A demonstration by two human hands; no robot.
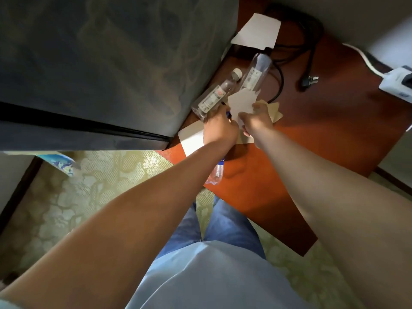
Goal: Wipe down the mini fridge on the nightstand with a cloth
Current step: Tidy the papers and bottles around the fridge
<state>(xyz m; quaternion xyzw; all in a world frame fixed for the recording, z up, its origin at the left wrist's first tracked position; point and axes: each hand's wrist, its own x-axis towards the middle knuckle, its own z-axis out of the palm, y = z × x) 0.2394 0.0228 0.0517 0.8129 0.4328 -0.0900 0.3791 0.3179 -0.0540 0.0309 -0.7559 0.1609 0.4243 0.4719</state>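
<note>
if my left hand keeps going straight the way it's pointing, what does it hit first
Probably the smaller clear bottle lying beside the mini fridge; your left hand points up toward its base, though depth is hard to judge.

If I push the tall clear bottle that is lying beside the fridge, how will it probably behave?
The tall clear bottle lies on its side on the smooth wooden nightstand, so it would probably roll rather than slide. It looks empty and transparent, so it is likely light. A smaller bottle lies close beside it and might stop it.
</note>
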